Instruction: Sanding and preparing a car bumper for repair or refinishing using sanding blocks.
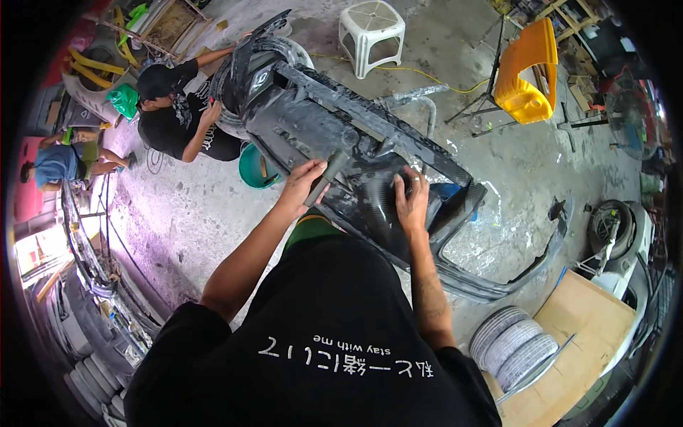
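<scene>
A large black car bumper [306,117], smeared with grey dust, lies slantwise in front of me. My left hand [304,186] is closed around a dark grey sanding block [326,178], held upright at the bumper's near edge. Whether the block touches the bumper I cannot tell. On the glossy dark part of the bumper rests my right hand [413,205], its fingers spread and nothing visible in it.
A person in black [178,107] crouches at the bumper's far left end. Near them stands a green bucket [250,171]. Beyond are a white stool [371,32] and a yellow plastic chair [526,75]. Stacked tyres [509,341] and a brown board [583,320] sit at lower right.
</scene>
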`<state>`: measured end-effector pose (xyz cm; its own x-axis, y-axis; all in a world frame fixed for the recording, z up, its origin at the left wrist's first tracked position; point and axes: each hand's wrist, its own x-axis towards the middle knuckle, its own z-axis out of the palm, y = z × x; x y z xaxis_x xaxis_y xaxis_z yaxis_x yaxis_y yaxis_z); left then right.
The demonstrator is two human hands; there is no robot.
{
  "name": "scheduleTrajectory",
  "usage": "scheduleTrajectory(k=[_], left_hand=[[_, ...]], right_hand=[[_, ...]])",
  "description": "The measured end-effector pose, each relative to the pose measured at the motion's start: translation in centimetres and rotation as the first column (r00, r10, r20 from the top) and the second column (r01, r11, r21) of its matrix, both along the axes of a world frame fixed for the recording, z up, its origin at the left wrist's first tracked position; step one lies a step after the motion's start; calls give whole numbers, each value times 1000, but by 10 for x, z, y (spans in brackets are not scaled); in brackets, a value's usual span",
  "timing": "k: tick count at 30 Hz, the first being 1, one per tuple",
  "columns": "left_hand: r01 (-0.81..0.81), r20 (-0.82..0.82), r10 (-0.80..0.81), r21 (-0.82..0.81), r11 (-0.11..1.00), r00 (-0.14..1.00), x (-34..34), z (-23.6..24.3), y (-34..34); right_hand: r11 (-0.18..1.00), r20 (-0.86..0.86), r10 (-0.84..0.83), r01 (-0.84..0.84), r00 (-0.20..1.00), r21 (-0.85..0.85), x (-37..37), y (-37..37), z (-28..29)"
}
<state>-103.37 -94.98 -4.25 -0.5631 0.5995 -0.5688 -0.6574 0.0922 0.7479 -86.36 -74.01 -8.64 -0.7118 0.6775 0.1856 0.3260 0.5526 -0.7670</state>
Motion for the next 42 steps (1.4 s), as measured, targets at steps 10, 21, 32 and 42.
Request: scheduleTrajectory(k=[10,21,32,42], left_hand=[[119,84,-121,27,992,989,44,20,4],[360,-106,-359,-14,933,927,81,14,-53],[209,-329,-228,-91,974,916,127,-21,-188],[-112,-550,-666,-806,581,504,166,-290,-456]], right_hand=[[475,-200,-88,-135,976,-869,47,-55,33],[416,-155,44,-159,987,-895,62,-89,38],[725,26,340,-244,940,-644,78,-205,15],[860,403,502,-392,766,-327,188,-222,-30]])
